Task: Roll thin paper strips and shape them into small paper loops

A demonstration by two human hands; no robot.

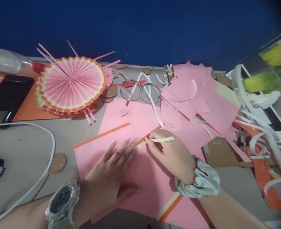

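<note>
My left hand (114,168) lies flat with its fingers stretched out on a pink paper sheet (147,181). Between thumb and fingers, my right hand (170,152) pinches a pale yellow paper strip (164,139). One end of that strip sticks out over the hand; the rest runs along the inner side of an orange strip (156,131) on the sheet's upper edge. At the sheet's lower right, a yellow and an orange strip (170,208) lie side by side. Another orange strip (102,135) borders the pink paper at the upper left.
A pleated paper rosette (73,84) stands back left near a black phone (10,95) and a plastic bottle (9,60). Tape rolls (131,90), pink scraps (197,95) and paper strips (262,143) lie behind and right. A white cable (52,143) curves at left, beside a cardboard disc (58,163).
</note>
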